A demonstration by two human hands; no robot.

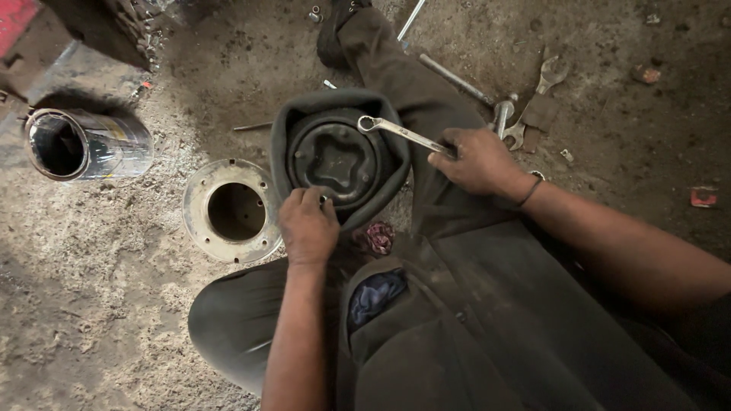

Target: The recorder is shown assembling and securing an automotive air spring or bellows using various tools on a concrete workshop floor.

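Round hub part (pixel 339 156) on ground between person's legs, wrapped at sides and rear by rubber sleeve (pixel 283 129). Left hand (pixel 308 226) on hub's near edge. Right hand (pixel 476 161) right of hub, gripping ring spanner (pixel 400 133); spanner's ring end on hub's far right rim. Flange ring (pixel 232 211) flat on ground just left of hub. Tin can (pixel 85 144) on its side, far left. Loose spanners (pixel 533 103) on ground beyond right hand. Rag (pixel 379 237) near hub, right of left hand.

shiny metal wrench (pixel 400 133), dull metal hub (pixel 335 160) — gritty floor (pixel 91 304)
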